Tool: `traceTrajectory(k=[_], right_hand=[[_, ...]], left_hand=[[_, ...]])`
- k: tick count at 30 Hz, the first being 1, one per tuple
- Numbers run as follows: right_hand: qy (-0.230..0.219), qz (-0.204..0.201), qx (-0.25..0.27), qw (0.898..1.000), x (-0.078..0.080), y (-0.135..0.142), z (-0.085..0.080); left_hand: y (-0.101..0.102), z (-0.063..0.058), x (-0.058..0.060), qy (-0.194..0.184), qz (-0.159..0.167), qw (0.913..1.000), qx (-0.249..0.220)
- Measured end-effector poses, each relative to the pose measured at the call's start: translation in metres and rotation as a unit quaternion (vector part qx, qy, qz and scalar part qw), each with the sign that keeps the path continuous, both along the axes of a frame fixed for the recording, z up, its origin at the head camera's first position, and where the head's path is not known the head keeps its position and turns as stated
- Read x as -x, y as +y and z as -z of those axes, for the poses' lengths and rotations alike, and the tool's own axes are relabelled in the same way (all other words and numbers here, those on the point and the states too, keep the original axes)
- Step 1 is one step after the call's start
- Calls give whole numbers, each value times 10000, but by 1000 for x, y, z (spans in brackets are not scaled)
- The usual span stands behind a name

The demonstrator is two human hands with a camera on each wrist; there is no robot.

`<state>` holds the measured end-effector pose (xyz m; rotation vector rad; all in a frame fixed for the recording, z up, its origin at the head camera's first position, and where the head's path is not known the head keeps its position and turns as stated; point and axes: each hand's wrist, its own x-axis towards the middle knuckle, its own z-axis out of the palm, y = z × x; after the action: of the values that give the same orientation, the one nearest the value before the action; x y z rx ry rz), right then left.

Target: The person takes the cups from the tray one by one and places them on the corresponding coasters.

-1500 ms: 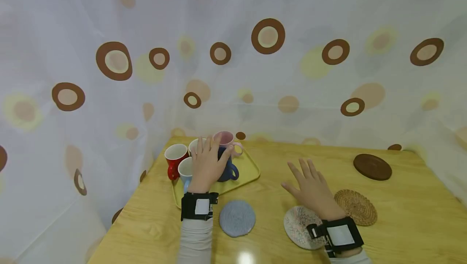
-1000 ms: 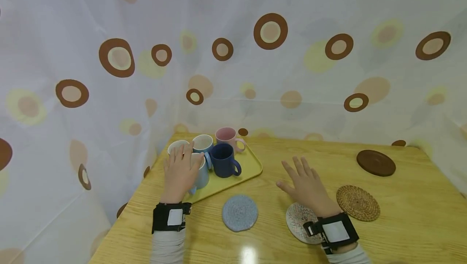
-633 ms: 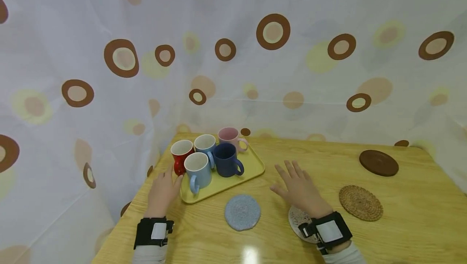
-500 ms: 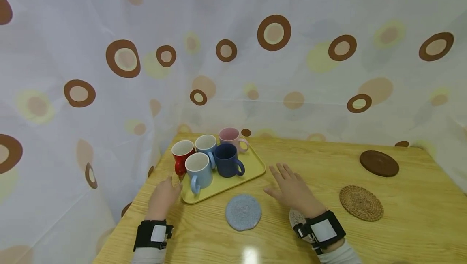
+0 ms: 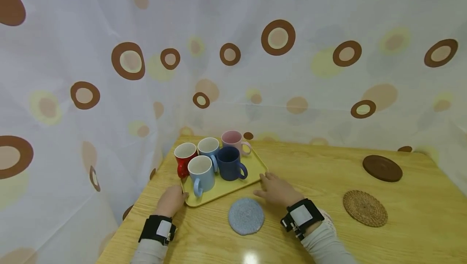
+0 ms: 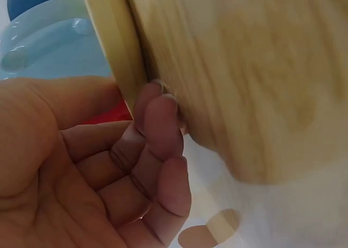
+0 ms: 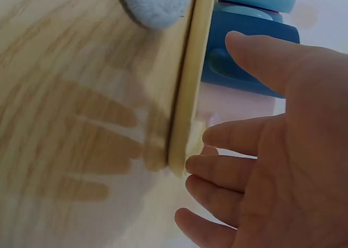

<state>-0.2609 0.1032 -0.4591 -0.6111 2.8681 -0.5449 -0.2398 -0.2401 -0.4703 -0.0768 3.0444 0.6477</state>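
A yellow tray (image 5: 251, 170) carries a red mug (image 5: 185, 162), two light blue mugs, one in front (image 5: 206, 179), a navy mug (image 5: 228, 170) and a pink mug (image 5: 232, 138). My left hand (image 5: 170, 201) holds the tray's near left corner. In the left wrist view its thumb lies over the tray rim (image 6: 115, 38) and its fingers (image 6: 163, 128) curl at the underside. My right hand (image 5: 280, 191) reaches the right corner with fingers loosely extended. The right wrist view has those fingertips (image 7: 197, 163) right beside the tray edge (image 7: 191, 90), thumb apart near the navy mug.
A blue-grey round coaster (image 5: 246, 216) lies on the wooden table (image 5: 204, 239) just in front of the tray. My right forearm mostly covers a speckled coaster (image 5: 328, 218). Farther right are a woven coaster (image 5: 365, 208) and a dark brown round plate (image 5: 382, 168). Patterned curtain (image 5: 233, 81) surrounds the table.
My left hand has moved from over the mugs left and down to the tray's corner and taken hold. My right hand has moved left from above the speckled coaster to the tray's right corner.
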Motion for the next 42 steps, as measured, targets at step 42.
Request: traceTrajectory(k=[42], right_hand=[[-103,-510,-787,9955,26,-37,3]], left_hand=[[-21,-7,-47,-764,-342,9932,-806]])
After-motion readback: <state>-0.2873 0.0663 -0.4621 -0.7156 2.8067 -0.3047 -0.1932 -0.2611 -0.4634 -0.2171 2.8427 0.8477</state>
